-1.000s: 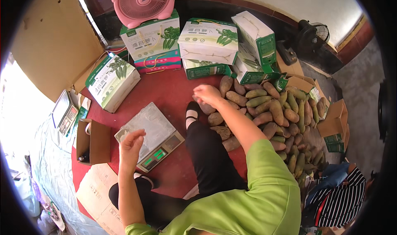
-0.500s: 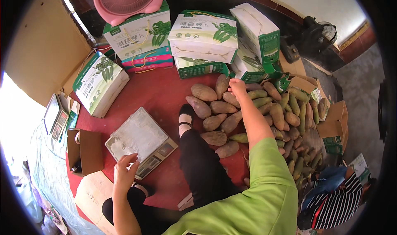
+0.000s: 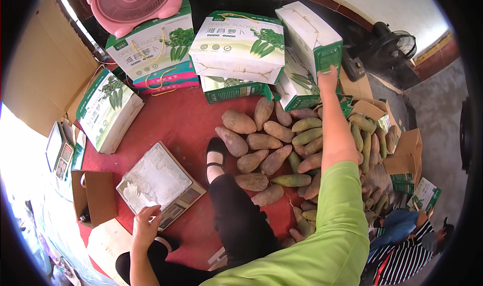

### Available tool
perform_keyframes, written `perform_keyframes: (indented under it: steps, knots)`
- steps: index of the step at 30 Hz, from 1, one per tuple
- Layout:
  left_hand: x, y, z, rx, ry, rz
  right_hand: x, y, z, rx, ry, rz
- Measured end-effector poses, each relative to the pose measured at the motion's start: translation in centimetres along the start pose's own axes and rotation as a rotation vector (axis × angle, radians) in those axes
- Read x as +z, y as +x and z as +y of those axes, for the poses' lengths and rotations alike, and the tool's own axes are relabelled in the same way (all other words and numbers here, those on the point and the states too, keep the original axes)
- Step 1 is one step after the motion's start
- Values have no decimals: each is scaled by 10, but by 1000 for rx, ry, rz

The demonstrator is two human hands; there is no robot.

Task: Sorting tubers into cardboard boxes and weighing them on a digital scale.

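My right hand (image 3: 328,79) is stretched far forward against the green end of a white-and-green carton (image 3: 311,30) that leans on other cartons. Its thumb and fingers look apart, and I cannot tell whether they touch the cardboard. Below that arm spreads a pile of thick brownish-red roots (image 3: 265,141) and long green radishes (image 3: 308,136). My left hand (image 3: 146,226) hovers by the near corner of a flat weighing scale (image 3: 157,177), fingers loosely bent and apart, holding nothing. The scale's pale plate is dusty and bears no goods.
More printed cartons (image 3: 240,47) line the back, with a pink box fan (image 3: 135,4) on one. At left are another carton (image 3: 109,112), an open brown box (image 3: 95,198) and a second scale (image 3: 59,152). A black fan (image 3: 392,42) stands back right; a person in stripes (image 3: 407,248) bends at lower right.
My right hand has moved right and forward, from the top of the root pile to the leaning carton. My left hand remains near the scale. The view has shifted slightly; the striped person has moved.
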State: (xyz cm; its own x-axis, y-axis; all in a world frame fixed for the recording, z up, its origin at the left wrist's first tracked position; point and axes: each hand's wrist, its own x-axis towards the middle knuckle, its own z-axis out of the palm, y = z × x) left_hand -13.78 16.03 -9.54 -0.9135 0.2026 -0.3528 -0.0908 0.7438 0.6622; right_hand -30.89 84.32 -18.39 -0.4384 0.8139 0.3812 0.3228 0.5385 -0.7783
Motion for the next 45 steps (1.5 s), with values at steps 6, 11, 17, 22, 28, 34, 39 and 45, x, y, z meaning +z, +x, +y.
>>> perform_keyframes:
  steps: [6,11,17,22,28,34,39,45]
  knots:
    - [10,12,1,5,70,-45,-3,32,-28,392,339,-146]
    - [17,20,-5,-21,63,-59,-12,27,27,694,369,-152]
    - [25,29,-22,-100,96,-94,-9,37,63,728,517,-54]
    - [32,36,-16,-133,95,-102,-1,45,69,746,641,-147]
    - [36,41,-16,-154,126,-104,4,49,80,797,631,-162]
    - [41,45,-13,-150,111,-113,19,47,94,648,581,-25]
    - [42,43,-10,-153,132,-121,24,49,88,634,691,-5]
    - [35,35,-15,-134,138,-136,10,49,81,741,872,-144]
